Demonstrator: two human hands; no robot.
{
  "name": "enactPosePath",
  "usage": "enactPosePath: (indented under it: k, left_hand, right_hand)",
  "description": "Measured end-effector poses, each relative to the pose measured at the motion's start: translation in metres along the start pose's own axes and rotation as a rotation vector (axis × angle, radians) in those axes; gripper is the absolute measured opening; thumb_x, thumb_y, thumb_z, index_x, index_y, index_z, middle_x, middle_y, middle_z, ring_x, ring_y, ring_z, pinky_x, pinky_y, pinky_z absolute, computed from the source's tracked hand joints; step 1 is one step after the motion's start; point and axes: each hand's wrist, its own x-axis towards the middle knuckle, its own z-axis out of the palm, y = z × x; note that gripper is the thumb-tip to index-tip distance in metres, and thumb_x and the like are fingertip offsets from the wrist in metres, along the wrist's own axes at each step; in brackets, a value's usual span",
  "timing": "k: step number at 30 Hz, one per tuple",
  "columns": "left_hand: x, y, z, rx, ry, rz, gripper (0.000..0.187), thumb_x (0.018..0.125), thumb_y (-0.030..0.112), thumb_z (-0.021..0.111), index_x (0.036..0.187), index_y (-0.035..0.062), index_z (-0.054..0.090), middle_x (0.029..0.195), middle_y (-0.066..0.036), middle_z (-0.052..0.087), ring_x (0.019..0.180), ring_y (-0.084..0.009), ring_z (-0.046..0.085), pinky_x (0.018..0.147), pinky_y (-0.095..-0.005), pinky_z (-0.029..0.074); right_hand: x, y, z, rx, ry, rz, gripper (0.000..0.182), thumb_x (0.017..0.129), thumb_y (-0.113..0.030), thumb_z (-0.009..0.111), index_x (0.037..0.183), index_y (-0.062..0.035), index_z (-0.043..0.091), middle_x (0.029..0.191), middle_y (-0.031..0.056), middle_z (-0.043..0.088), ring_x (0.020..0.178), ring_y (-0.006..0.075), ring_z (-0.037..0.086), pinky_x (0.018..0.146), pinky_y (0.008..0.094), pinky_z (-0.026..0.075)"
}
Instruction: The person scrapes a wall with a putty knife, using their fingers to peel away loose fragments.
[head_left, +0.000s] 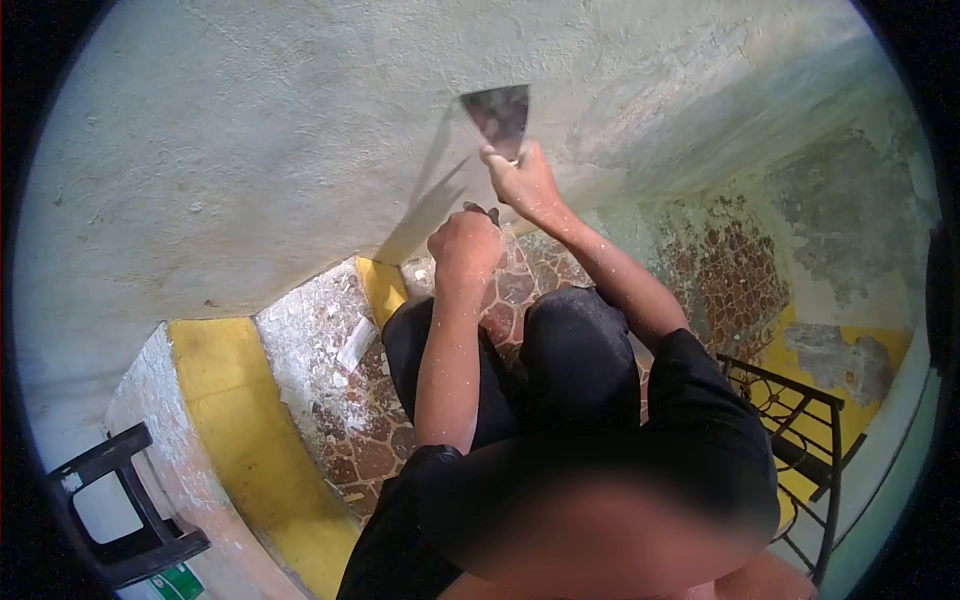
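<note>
My right hand (527, 185) grips a putty knife (499, 115), its wide metal blade raised against the rough pale wall (290, 150). Below and to the left of it, my left hand (467, 245) is closed in a fist in front of the wall. A small dark piece (484, 211) pokes out at the top of this fist; I cannot tell what it belongs to. Specks of pale dust dot both forearms. The blade and hands throw a long shadow down the wall.
Flakes and white dust lie over the patterned tiled floor (352, 465) at left, beside a curved yellow ledge (228, 390). A black frame (145, 500) stands at lower left. At right are a dark metal rack (830, 450) and a wall patch with peeling paint (840, 215).
</note>
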Motion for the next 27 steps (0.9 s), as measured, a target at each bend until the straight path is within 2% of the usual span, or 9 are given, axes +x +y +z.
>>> enactPosePath:
  k: [2, 4, 9, 11, 14, 18, 19, 24, 27]
  left_hand:
    - [-0.001, 0.0, 0.002, -0.063, 0.067, -0.018, 0.033, 0.097, 0.027, 0.055, 0.114, 0.0022, 0.07, 0.113, -0.022, 0.072, 0.108, -0.0383, 0.069, 0.093, -0.0488, 0.053]
    - [-0.003, 0.003, 0.0, -0.069, 0.083, -0.001, 0.036, 0.098, 0.032, 0.056, 0.113, 0.0018, 0.07, 0.11, -0.023, 0.072, 0.106, -0.0393, 0.069, 0.091, -0.0495, 0.054]
    - [0.019, 0.023, 0.025, -0.165, 0.018, 0.134, 0.057, 0.099, 0.051, 0.054, 0.115, -0.0027, 0.065, 0.106, -0.032, 0.069, 0.103, -0.0478, 0.066, 0.089, -0.0534, 0.053]
    - [0.032, 0.042, 0.044, -0.251, 0.046, 0.176, 0.056, 0.099, 0.049, 0.055, 0.114, -0.0037, 0.064, 0.104, -0.031, 0.069, 0.103, -0.0482, 0.066, 0.089, -0.0535, 0.052]
    - [0.064, 0.061, 0.088, -0.453, 0.125, 0.282, 0.054, 0.099, 0.046, 0.057, 0.114, -0.0062, 0.063, 0.098, -0.03, 0.07, 0.098, -0.0471, 0.067, 0.086, -0.0525, 0.052]
    - [0.096, 0.068, 0.126, -0.71, 0.238, 0.361, 0.048, 0.097, 0.04, 0.063, 0.113, -0.0062, 0.064, 0.086, -0.025, 0.071, 0.081, -0.0401, 0.069, 0.074, -0.0466, 0.052]
    - [0.105, 0.069, 0.127, -0.73, 0.27, 0.331, 0.041, 0.094, 0.037, 0.067, 0.103, -0.0031, 0.07, 0.077, -0.02, 0.07, 0.068, -0.0321, 0.066, 0.066, -0.0416, 0.049]
    - [0.126, 0.07, 0.137, -0.848, 0.301, 0.299, 0.03, 0.091, 0.029, 0.072, 0.087, -0.0007, 0.074, 0.071, -0.016, 0.071, 0.063, -0.0215, 0.066, 0.063, -0.038, 0.049]
    - [0.131, 0.072, 0.143, -0.933, 0.363, 0.235, 0.026, 0.09, 0.026, 0.072, 0.092, 0.0001, 0.076, 0.072, -0.015, 0.072, 0.066, -0.0222, 0.069, 0.065, -0.0384, 0.051]
  right_hand:
    - [0.014, 0.059, 0.001, 0.05, 0.131, -0.008, 0.043, 0.099, -0.02, 0.064, 0.06, -0.0071, 0.052, 0.053, -0.0048, 0.048, 0.046, 0.0056, 0.042, 0.042, 0.0302, 0.032]
    - [0.0, 0.068, -0.031, 0.159, 0.139, -0.116, 0.034, 0.095, -0.027, 0.068, 0.08, 0.0034, 0.066, 0.065, 0.0025, 0.06, 0.061, 0.0098, 0.051, 0.056, 0.0342, 0.042]
    - [-0.034, 0.18, -0.078, -0.189, 0.169, 0.103, 0.029, 0.097, -0.022, 0.065, 0.079, 0.0008, 0.065, 0.057, 0.0003, 0.054, 0.052, 0.0107, 0.049, 0.05, 0.0326, 0.04]
    - [-0.046, 0.19, -0.083, 0.098, -0.013, 0.381, 0.034, 0.099, -0.024, 0.063, 0.072, -0.0029, 0.061, 0.052, -0.0011, 0.048, 0.043, 0.0115, 0.043, 0.042, 0.0329, 0.034]
    - [-0.046, 0.197, -0.084, 0.311, -0.131, 0.462, 0.041, 0.1, -0.027, 0.061, 0.065, -0.0069, 0.055, 0.051, -0.0021, 0.044, 0.038, 0.0115, 0.039, 0.038, 0.0326, 0.028]
    - [-0.042, 0.21, -0.086, 0.266, -0.157, 0.483, 0.048, 0.101, -0.032, 0.059, 0.061, -0.0074, 0.049, 0.049, -0.0014, 0.042, 0.038, 0.0119, 0.039, 0.037, 0.0329, 0.029]
    - [-0.043, 0.208, -0.083, 0.173, -0.095, 0.441, 0.047, 0.1, -0.032, 0.06, 0.062, -0.0064, 0.049, 0.049, -0.0005, 0.042, 0.038, 0.0132, 0.04, 0.037, 0.0337, 0.03]
    - [-0.039, 0.2, -0.073, 0.149, -0.057, 0.538, 0.045, 0.101, -0.031, 0.057, 0.065, -0.0049, 0.051, 0.049, 0.0008, 0.044, 0.039, 0.0142, 0.042, 0.038, 0.0344, 0.031]
    - [-0.045, 0.187, -0.064, 0.339, -0.093, 0.567, 0.047, 0.101, -0.03, 0.051, 0.06, -0.0152, 0.034, 0.049, -0.0036, 0.033, 0.035, 0.0104, 0.03, 0.034, 0.0307, 0.021]
